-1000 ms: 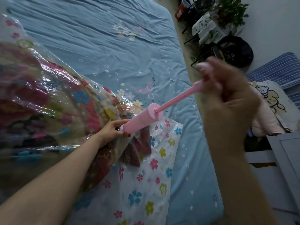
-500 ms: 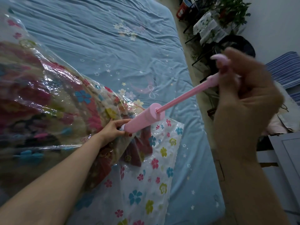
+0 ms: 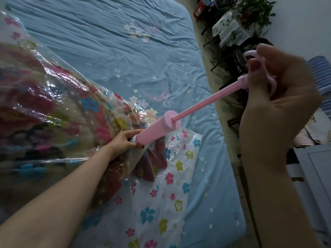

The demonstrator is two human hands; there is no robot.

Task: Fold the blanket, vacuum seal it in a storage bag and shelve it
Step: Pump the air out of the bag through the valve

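Note:
A clear storage bag (image 3: 166, 190) printed with small flowers lies on the blue bed, with the folded red floral blanket (image 3: 53, 111) inside it. A pink hand pump (image 3: 157, 127) stands slanted with its base on the bag. My left hand (image 3: 125, 140) grips the pump's base where it meets the bag. My right hand (image 3: 279, 93) grips the pump's handle at the end of the long pink rod (image 3: 209, 101), which is drawn far out of the barrel.
The blue bedsheet (image 3: 125, 51) with star and flower prints spreads behind the bag. Right of the bed runs a narrow floor strip with a small covered table and plant (image 3: 238, 24), a black round object, striped bedding, and a grey cabinet (image 3: 315, 176).
My right hand has pulled the handle up and to the right, drawing the rod further out of the barrel. My left hand stays at the pump's base.

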